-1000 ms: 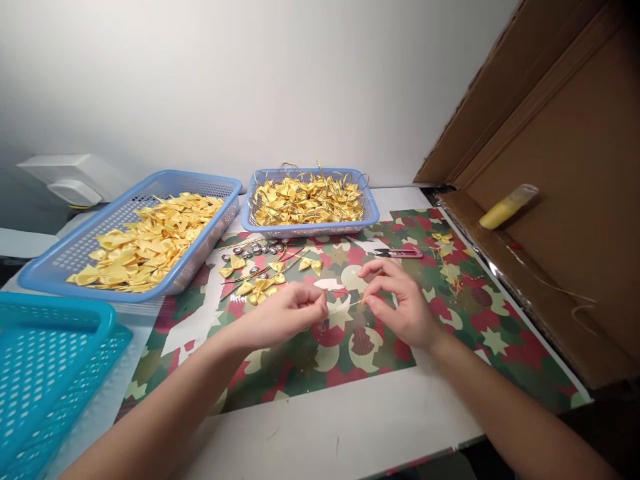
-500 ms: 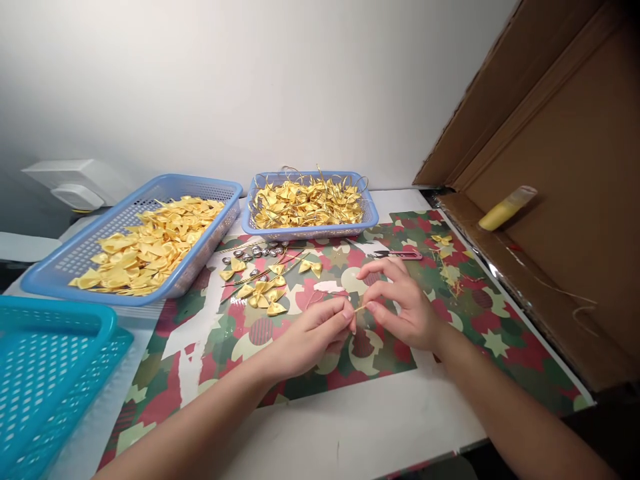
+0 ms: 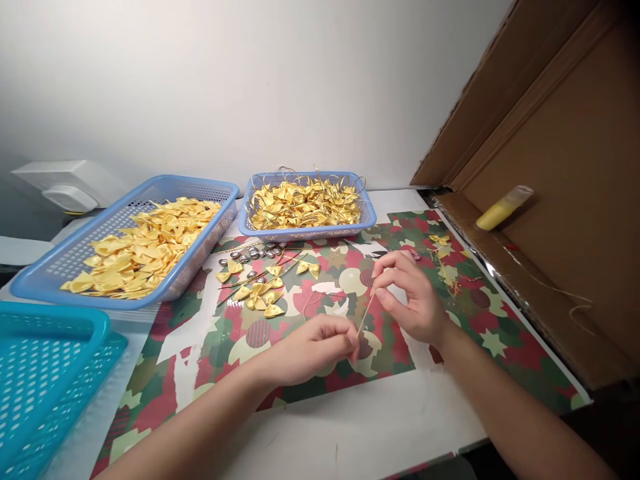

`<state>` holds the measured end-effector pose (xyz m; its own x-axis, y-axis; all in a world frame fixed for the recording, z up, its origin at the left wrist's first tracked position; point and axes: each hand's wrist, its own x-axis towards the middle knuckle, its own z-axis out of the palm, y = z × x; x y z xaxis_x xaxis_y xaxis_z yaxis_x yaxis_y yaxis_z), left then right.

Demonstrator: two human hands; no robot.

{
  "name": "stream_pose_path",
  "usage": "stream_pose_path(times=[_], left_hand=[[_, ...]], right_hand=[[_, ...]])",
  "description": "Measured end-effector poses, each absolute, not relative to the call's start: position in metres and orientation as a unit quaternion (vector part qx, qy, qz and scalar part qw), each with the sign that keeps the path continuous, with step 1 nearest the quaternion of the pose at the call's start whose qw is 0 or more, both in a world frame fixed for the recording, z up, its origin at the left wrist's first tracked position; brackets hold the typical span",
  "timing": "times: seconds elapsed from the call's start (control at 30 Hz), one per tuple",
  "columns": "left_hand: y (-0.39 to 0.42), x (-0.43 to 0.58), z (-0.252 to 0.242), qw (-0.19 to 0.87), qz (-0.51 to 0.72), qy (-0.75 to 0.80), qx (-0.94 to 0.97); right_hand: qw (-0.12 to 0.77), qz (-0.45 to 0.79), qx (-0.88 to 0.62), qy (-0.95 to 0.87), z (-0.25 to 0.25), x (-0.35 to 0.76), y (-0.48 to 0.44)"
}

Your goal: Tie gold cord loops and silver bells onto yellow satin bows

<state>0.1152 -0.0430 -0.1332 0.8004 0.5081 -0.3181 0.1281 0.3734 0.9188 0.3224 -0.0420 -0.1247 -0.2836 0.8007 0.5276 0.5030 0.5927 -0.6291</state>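
Note:
A thin gold cord (image 3: 367, 313) runs stretched between my two hands, above the camouflage-patterned sheet. My left hand (image 3: 325, 347) is closed on its lower end, thumb against the curled fingers. Higher up and to the right, my right hand (image 3: 407, 297) pinches the other end between thumb and fingers. Left of the hands lie several yellow satin bows (image 3: 257, 295), some silver bells (image 3: 255, 253) and a few gold cords. Partly behind my right hand is a pink-handled cutter (image 3: 415, 255).
A blue basket (image 3: 165, 293) of yellow bows stands at the left, another blue basket (image 3: 307, 233) of bows with gold cords at the back. A teal basket (image 3: 55, 313) is nearest on the left. Cardboard (image 3: 550, 200) with a yellow tube (image 3: 500, 210) borders the right.
My hands have drawn apart: the right one rose slightly to the right, the left one sank a little. A longer stretch of cord now shows between them. The view has shifted slightly.

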Motion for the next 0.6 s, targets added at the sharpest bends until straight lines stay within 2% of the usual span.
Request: stream_pose_path(times=[0.07,0.23,0.43,0.53,0.6], left_hand=[[-0.044,0.116,-0.131,0.795,0.108,0.267,0.535],[-0.047,0.121,-0.136,0.790,0.227,0.283,0.494],[-0.048,0.126,-0.147,0.758,0.273,0.343,0.483],[-0.047,0.125,-0.148,0.755,0.291,0.366,0.459],[-0.047,0.124,-0.148,0.757,0.292,0.375,0.449]], right_hand=[[0.422,0.187,-0.411,-0.786,-0.125,0.322,-0.042],[0.417,0.195,-0.388,-0.798,-0.128,0.321,-0.044],[0.381,0.199,-0.408,-0.805,-0.129,0.318,-0.042],[0.357,0.153,-0.467,-0.795,-0.139,0.331,-0.029],[0.323,0.072,-0.555,-0.763,-0.151,0.348,-0.017]])
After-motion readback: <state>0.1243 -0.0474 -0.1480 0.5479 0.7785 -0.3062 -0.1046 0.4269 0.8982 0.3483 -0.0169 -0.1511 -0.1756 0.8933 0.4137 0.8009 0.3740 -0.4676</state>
